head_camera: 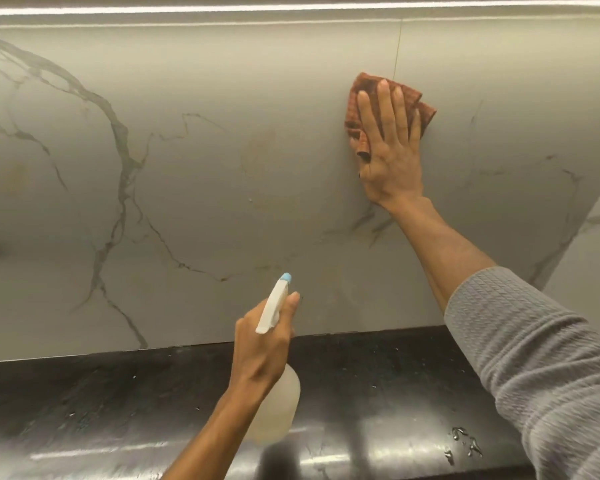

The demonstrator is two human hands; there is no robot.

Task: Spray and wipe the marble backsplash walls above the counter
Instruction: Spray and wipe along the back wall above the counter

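The marble backsplash (205, 174), pale grey with dark veins, fills the upper part of the view. My right hand (390, 150) presses a rust-brown cloth (359, 98) flat against the wall, fingers spread over it. My left hand (264, 344) grips a translucent spray bottle (278, 410) by the neck. The bottle's white trigger head (273, 306) with its blue nozzle tip points at the wall, above the counter. My left index finger lies beside the trigger head.
A glossy black counter (101, 403) runs along the bottom, with a few water drops (463, 441) near its front right. A lit strip (291, 8) runs along the top of the wall. The wall turns a corner at the right (568, 237).
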